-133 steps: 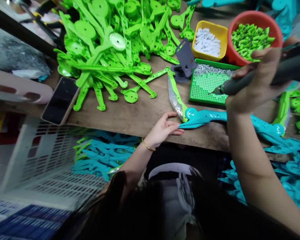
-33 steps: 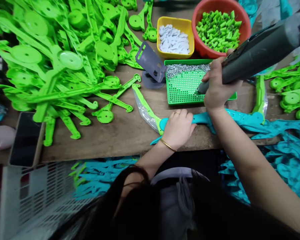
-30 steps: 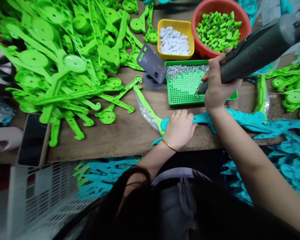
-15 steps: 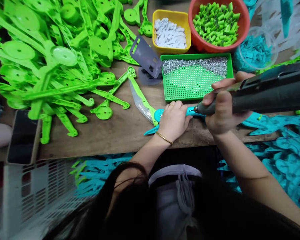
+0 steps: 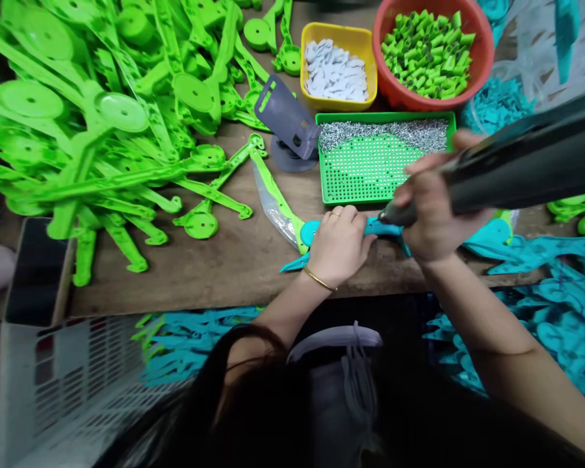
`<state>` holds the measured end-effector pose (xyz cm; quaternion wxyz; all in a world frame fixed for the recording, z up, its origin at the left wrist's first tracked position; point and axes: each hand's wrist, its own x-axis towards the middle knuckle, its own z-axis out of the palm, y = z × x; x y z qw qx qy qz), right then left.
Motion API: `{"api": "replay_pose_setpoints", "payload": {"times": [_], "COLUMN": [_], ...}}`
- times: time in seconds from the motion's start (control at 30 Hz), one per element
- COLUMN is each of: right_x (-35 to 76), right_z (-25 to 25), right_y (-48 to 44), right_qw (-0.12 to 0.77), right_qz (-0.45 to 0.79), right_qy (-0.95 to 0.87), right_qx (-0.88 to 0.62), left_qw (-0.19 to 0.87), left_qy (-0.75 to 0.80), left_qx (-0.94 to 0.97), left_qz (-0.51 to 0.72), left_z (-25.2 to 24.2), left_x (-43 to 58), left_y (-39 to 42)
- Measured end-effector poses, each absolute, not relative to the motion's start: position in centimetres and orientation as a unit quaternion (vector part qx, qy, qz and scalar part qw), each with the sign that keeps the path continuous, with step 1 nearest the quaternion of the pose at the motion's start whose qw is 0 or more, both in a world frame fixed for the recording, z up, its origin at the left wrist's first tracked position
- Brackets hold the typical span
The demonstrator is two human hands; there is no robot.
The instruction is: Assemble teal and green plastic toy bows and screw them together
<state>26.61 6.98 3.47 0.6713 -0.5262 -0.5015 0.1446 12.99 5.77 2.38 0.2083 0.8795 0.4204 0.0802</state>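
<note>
My left hand (image 5: 340, 246) is closed over a blue and green plastic part (image 5: 311, 232), pressing it against the wooden table (image 5: 214, 270). From this part a green arm with a clear blade-like piece (image 5: 275, 211) reaches up and left. In my right hand (image 5: 431, 211) is a black power screwdriver (image 5: 526, 159), slanting down from the right. Its tip meets the blue end of the part just right of my left fingers. Behind both hands lies a green perforated tray (image 5: 358, 190) with small metal screws (image 5: 426, 135) heaped along its far side.
A large pile of green plastic arms (image 5: 97, 117) covers the left. Beyond the tray are a yellow box (image 5: 338, 104) of white pieces and a red bowl (image 5: 433, 104) of green tubes. A phone (image 5: 36, 273) lies front left; blue parts (image 5: 541, 250) lie right.
The screwdriver has tilted a little and its rear end has shifted, while its tip stays on the blue part. My left hand keeps its hold. The whole view has shifted slightly.
</note>
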Motion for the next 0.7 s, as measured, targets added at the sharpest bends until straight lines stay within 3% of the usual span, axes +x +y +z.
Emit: {"api": "replay_pose_setpoints", "payload": {"times": [0.1, 0.3, 0.53, 0.7], "right_x": [27.2, 28.3, 29.0, 28.1], "right_z": [4.3, 1.7, -0.2, 3.6], "right_y": [10.3, 12.6, 12.2, 11.6], "right_qw": [0.779, 0.752, 0.684, 0.774], "right_qz": [0.024, -0.011, 0.129, 0.019], "right_qy": [-0.432, -0.438, -0.454, -0.44], "right_qx": [-0.454, -0.492, -0.556, -0.455], "left_qw": [0.193, 0.18, 0.182, 0.183], "left_qy": [0.418, 0.411, 0.414, 0.418], "left_qx": [0.884, 0.891, 0.889, 0.887], "left_qz": [0.078, 0.065, 0.075, 0.072], "left_z": [2.5, 2.5, 2.4, 2.4], "left_x": [13.0, 13.1, 13.2, 13.2], "left_y": [5.9, 6.0, 5.9, 5.8]}}
